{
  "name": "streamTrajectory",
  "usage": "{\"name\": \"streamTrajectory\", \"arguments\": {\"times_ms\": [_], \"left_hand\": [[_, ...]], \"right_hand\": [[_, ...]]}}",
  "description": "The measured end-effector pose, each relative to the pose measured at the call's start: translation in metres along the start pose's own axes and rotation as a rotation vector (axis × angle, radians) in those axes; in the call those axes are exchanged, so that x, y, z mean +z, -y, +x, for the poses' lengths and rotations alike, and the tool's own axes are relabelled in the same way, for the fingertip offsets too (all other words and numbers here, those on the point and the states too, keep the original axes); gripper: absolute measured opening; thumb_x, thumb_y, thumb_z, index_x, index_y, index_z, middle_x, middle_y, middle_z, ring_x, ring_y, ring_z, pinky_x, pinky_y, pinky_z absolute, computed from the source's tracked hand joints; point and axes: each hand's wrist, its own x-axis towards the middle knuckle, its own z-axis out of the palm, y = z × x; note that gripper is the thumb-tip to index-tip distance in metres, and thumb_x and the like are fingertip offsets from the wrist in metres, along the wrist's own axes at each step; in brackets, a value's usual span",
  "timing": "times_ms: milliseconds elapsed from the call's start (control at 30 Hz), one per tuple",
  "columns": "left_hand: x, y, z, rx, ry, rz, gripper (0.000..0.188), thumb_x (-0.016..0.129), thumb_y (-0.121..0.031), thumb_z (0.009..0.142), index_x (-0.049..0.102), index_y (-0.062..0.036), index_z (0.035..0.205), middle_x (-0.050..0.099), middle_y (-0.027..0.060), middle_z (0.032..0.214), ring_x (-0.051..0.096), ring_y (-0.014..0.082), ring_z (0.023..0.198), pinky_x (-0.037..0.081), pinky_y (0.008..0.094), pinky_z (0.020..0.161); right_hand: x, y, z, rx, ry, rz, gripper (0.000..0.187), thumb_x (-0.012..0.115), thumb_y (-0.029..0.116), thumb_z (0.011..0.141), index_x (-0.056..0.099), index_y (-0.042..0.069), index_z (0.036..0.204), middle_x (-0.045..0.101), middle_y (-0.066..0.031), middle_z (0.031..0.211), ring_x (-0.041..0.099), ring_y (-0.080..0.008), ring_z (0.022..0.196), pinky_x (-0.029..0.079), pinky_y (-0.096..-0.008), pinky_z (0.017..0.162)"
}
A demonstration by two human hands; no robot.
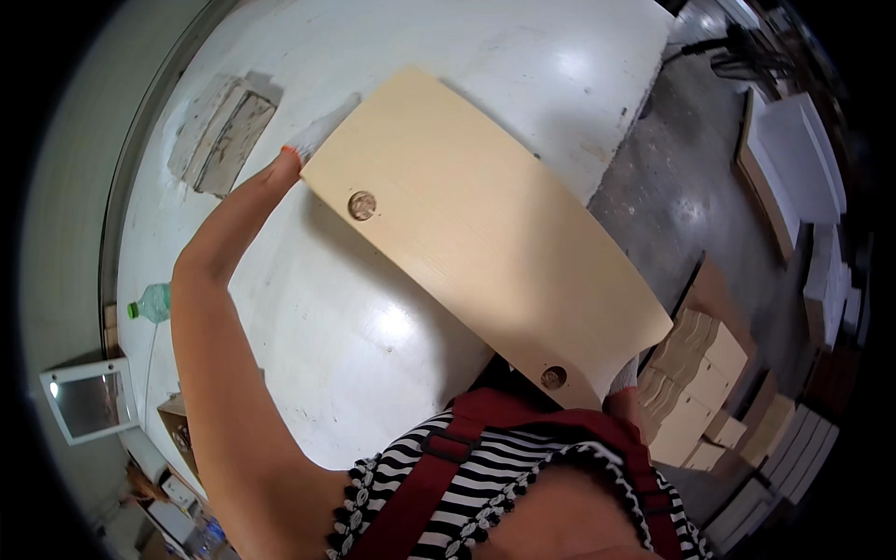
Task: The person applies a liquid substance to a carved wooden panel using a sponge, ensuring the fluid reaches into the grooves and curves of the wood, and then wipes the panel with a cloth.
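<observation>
A pale wood-toned cabinet door panel (485, 224) with one curved long edge is tilted above the white worktable. Two round hinge holes are bored near its straighter edge, one towards each end. At its far left end my left hand (315, 136), in a whitish glove with an orange cuff, grips the short edge; most of its fingers are behind the panel. My right hand (627, 375), also gloved, holds the near right end close to my body, with its fingers largely hidden beneath the board.
The white worktable (373, 373) bears a worn block (224, 135) at the far left. A green-capped bottle (151, 303) stands at its left edge, near a white-framed panel (91, 399). On the floor at right are stacked wooden panels (691, 383), white boards (803, 168) and a black fan (747, 56).
</observation>
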Motion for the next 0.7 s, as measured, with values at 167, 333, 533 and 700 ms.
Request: {"name": "streamTrajectory", "arguments": {"times_ms": [167,333,533,700], "left_hand": [[0.008,0.043,-0.048,0.126,-0.026,0.007,0.060,0.043,-0.046,0.108,0.043,-0.0033,0.150,0.053,0.0075,0.147,0.052,0.0163,0.130,0.041,0.0312,0.110],[0.013,0.123,-0.122,0.111,-0.096,-0.278,0.057,0.047,-0.031,0.107,0.034,-0.0017,0.154,0.047,0.0084,0.151,0.051,0.0184,0.131,0.042,0.0332,0.110],[0.055,0.185,-0.215,0.030,-0.297,-0.244,0.046,0.046,-0.032,0.107,0.048,-0.0009,0.140,0.061,0.0114,0.132,0.062,0.0212,0.114,0.055,0.0347,0.093],[0.062,0.180,-0.233,-0.086,-0.298,-0.453,0.043,0.045,-0.033,0.106,0.052,-0.0011,0.134,0.065,0.0126,0.120,0.068,0.0249,0.100,0.060,0.0364,0.080]], "right_hand": [[0.003,0.022,0.002,-0.030,0.000,0.058,0.035,0.053,0.033,0.101,0.065,0.003,0.115,0.070,-0.0077,0.099,0.068,-0.0178,0.082,0.057,-0.0335,0.073],[0.022,0.059,0.023,-0.037,0.027,0.121,0.038,0.053,0.038,0.102,0.065,0.004,0.116,0.071,-0.0076,0.101,0.068,-0.0175,0.084,0.057,-0.0334,0.075],[0.039,0.117,0.050,0.040,0.065,0.137,0.042,0.052,0.042,0.104,0.065,0.005,0.118,0.071,-0.0075,0.104,0.069,-0.0171,0.087,0.058,-0.0332,0.076],[0.015,0.125,0.070,0.147,0.129,-0.037,0.055,0.045,0.055,0.104,0.064,0.007,0.122,0.070,-0.0052,0.113,0.068,-0.0140,0.094,0.057,-0.0318,0.078]]}}
